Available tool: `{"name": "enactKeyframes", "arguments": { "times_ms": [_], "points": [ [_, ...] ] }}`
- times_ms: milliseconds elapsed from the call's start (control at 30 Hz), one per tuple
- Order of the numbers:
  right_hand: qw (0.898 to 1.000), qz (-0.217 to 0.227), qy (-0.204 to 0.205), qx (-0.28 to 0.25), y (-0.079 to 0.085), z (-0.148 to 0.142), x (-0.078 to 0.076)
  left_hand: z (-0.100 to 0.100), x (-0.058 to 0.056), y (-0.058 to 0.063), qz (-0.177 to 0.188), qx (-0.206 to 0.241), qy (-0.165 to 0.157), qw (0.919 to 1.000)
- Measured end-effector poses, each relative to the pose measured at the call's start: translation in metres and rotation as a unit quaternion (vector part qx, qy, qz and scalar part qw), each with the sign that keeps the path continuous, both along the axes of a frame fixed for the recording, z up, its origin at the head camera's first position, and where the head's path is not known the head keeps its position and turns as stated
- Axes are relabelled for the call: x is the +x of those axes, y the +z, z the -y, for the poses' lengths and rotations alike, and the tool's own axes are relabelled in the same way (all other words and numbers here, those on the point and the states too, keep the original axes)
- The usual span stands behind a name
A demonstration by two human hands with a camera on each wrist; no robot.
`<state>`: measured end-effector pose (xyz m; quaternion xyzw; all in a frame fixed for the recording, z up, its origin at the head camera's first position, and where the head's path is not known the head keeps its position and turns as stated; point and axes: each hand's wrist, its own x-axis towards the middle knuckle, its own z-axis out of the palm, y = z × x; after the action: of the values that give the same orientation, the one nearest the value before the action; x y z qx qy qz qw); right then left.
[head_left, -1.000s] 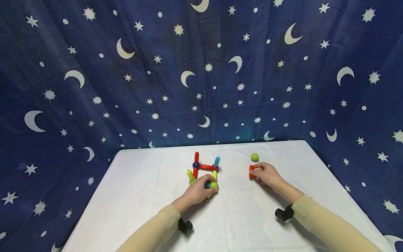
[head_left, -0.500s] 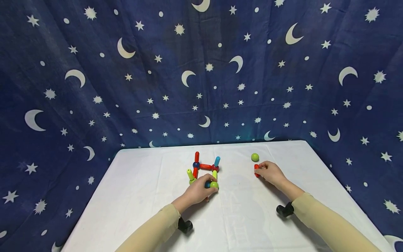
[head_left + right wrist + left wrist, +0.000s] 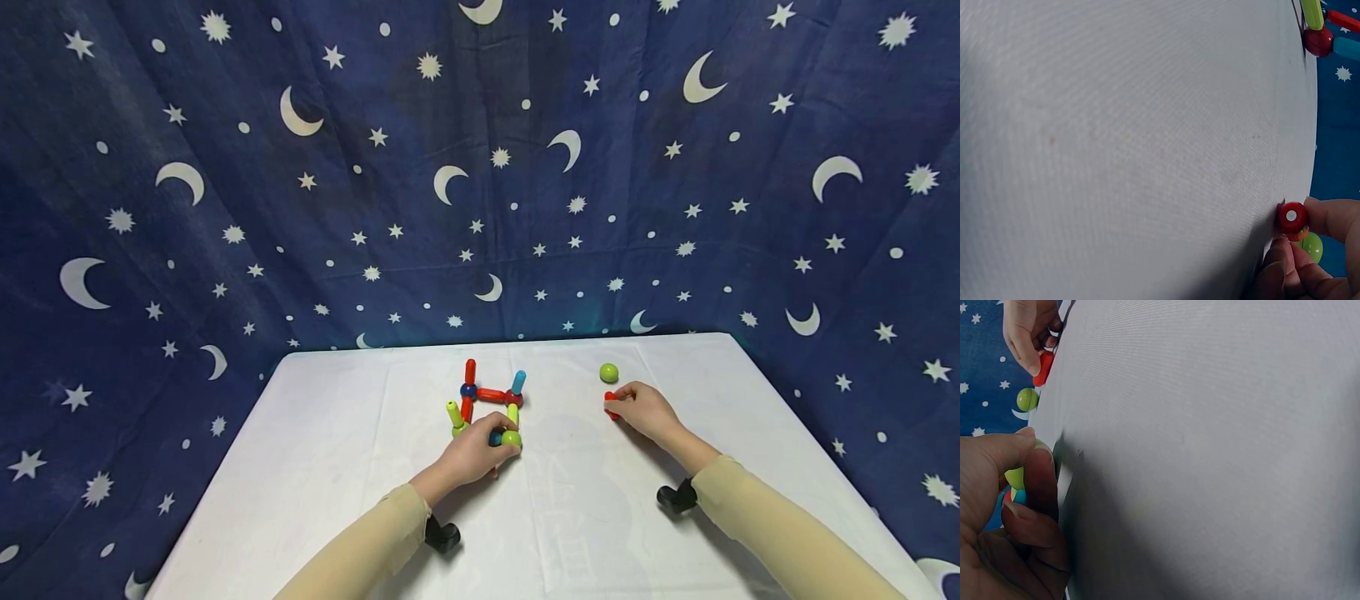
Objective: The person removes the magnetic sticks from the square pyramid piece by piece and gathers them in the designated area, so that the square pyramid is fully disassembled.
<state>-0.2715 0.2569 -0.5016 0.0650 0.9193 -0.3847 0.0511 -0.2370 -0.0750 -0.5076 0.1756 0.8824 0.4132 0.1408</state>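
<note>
My left hand (image 3: 480,450) pinches a green ball (image 3: 512,438) at the near right corner of a frame of magnetic rods and balls. In that frame a red rod (image 3: 491,396) joins a dark blue ball (image 3: 468,391) to a dark red ball (image 3: 513,398). A red rod (image 3: 470,371), a light blue rod (image 3: 519,382) and a yellow-green rod (image 3: 454,413) stand up from its corners. My right hand (image 3: 647,414) holds a loose red magnetic rod (image 3: 610,397) between thumb and fingers; its round end with a pale centre shows in the right wrist view. My left fingers hide the frame's near side.
A loose green ball (image 3: 609,372) lies just beyond my right hand. White cloth covers the table (image 3: 360,467), and a dark blue curtain (image 3: 405,308) with moons and stars hangs behind it.
My right hand has shifted a little to the right with the red rod, and the rod has turned so that it looks shorter. My left hand stays on the frame.
</note>
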Motion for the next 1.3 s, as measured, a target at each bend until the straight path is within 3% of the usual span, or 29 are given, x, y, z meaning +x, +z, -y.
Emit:
{"name": "enactKeyframes", "arguments": {
  "times_ms": [400,667,900,1100,1300],
  "points": [
    [1.0,-0.011,0.0,-0.004,-0.001,-0.003,0.002,0.0,0.001,0.0,0.002,0.002,0.003,1.0],
    [0.996,-0.061,-0.025,-0.067,0.007,0.004,0.002,0.005,0.002,0.002,0.002,-0.017,-0.01,0.9998],
    [0.987,-0.1,0.065,-0.107,0.01,0.036,0.006,0.012,0.004,0.003,-0.021,-0.042,-0.046,0.9979],
    [0.977,-0.078,0.138,-0.143,0.009,0.07,0.012,0.019,0.005,0.005,-0.053,-0.082,-0.066,0.9931],
    [0.966,-0.058,0.186,-0.169,0.008,0.092,0.015,0.026,0.005,0.007,-0.051,-0.073,-0.078,0.993]
  ]
}}
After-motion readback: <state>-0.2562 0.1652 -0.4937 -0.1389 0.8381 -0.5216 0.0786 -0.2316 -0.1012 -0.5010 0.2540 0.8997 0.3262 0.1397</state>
